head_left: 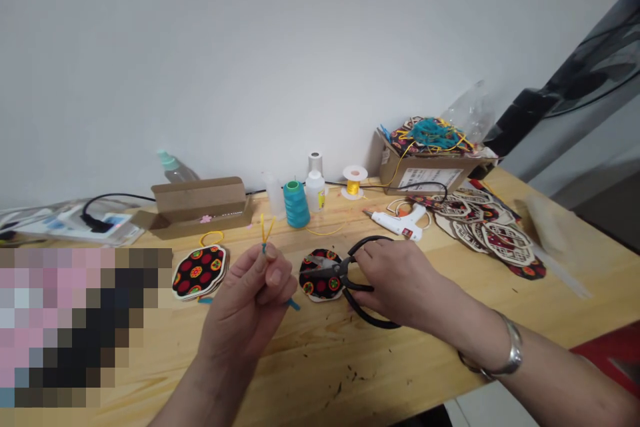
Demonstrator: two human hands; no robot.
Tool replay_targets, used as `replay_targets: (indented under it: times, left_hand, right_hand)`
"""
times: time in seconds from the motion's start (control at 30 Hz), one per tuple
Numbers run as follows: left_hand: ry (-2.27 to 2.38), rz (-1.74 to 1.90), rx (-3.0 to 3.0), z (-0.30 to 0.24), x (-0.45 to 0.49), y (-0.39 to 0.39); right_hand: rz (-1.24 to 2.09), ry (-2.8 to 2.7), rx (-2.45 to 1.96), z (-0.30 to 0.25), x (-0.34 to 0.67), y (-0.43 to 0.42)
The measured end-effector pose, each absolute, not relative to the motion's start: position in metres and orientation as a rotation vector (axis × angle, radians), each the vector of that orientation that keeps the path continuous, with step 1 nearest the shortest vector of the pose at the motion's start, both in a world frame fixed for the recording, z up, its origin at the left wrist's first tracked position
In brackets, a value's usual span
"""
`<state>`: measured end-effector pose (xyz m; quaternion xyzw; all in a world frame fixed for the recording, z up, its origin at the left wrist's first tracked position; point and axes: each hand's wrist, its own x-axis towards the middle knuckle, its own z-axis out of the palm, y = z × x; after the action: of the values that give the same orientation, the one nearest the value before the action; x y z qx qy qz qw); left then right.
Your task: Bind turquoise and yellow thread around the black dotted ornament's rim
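My left hand [257,287] pinches a yellow cord [267,228] with a blue wrapping, its two yellow ends sticking up above the fingers. A blue tail pokes out below that hand. Black-handled scissors [345,270] are in my right hand [395,277], blades pointing left toward my left hand. Beneath the blades lies a scalloped patterned piece [320,288] of black, red and green fabric with a pale edge. Left of my left hand, a stack of similar patterned pieces [200,272] carries a yellow loop.
Behind stand a teal thread cone [297,205], a white bottle [315,190] and a yellow cord spool [353,183]. A glue gun [400,221], a full carton [425,170] and wooden cut-outs [500,233] are at right. An open box [200,207] sits at left. Dark scraps dot the table [280,380].
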<state>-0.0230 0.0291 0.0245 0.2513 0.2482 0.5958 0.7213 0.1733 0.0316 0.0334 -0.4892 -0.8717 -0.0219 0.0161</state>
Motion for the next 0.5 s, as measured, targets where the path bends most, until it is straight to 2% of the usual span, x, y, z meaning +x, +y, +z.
replay_targets:
  times: [0.2, 0.4, 0.5]
  left_hand:
    - [0.534, 1.317, 0.546, 0.023, -0.024, 0.03]
    - [0.544, 1.31, 0.55, 0.019, -0.022, 0.033]
    - [0.57, 1.304, 0.551, 0.017, -0.02, 0.035]
  right_hand:
    - [-0.068, -2.756, -1.76, 0.033, 0.195, 0.026]
    - [-0.1, -2.628, -1.988, 0.018, 0.28, 0.013]
    - [0.03, -2.589, -1.884, 0.007, 0.318, 0.01]
